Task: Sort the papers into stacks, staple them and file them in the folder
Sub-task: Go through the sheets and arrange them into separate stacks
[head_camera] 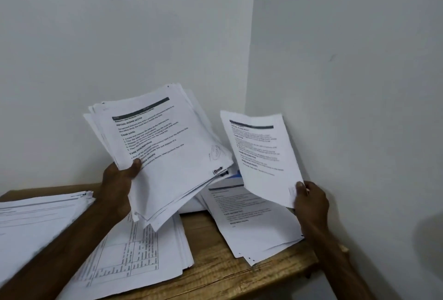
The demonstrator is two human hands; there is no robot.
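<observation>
Left hand: the left hand [121, 176] at centre left grips a thick bundle of printed papers [165, 153], thumb pressed on the top page, fingers curled beneath; the bundle is lifted and tilted above the bench.
Right hand: the right hand [311, 200] at centre right pinches a single printed sheet [261, 155] by its lower right corner, holding it nearly upright, apart from the bundle.
Bench: a wooden bench [215, 273] set in the corner of white walls [335, 60].
Lower centre: a stack with a printed table [134, 261] lies flat under the left forearm.
Lower left: another stack [36, 218] lies there, blurred.
Right of centre: a small stack [254, 225] lies beneath the raised sheet.
</observation>
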